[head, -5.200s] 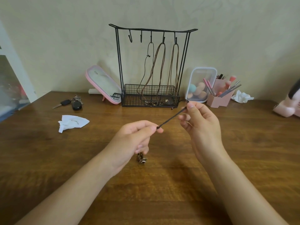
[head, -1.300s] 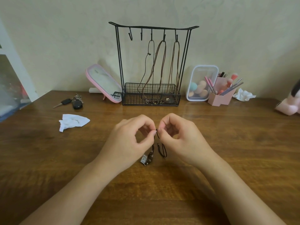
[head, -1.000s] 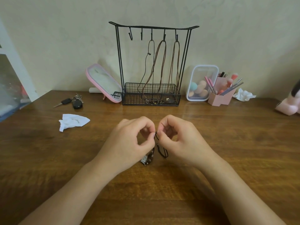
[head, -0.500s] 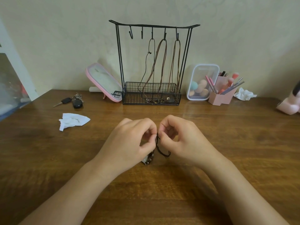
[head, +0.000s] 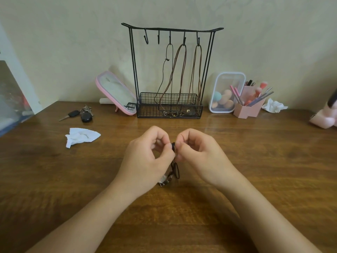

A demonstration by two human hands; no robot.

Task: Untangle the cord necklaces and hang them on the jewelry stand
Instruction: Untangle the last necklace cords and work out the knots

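Observation:
A black wire jewelry stand (head: 172,30) with a basket base stands against the wall. One dark cord necklace (head: 168,70) and two brown cord necklaces (head: 179,73) hang from its three right hooks; the two left hooks are bare. My left hand (head: 147,157) and my right hand (head: 198,154) are together over the table's middle, fingertips pinching a bunched dark cord necklace (head: 175,168). A loop of it hangs down between the hands, and its metal pendant (head: 164,180) rests by my left palm.
The wooden table (head: 255,179) also holds a pink mirror (head: 116,92), car keys (head: 80,115), a crumpled white tissue (head: 81,136), a clear box of sponges (head: 226,92), a pink brush holder (head: 249,105), another tissue (head: 274,105) and a pink object (head: 324,117) at the right edge.
Five seconds ago the hands held the cord stretched out between them, raised. They have since come down and together, and the cord is bunched at the fingertips with a loop hanging.

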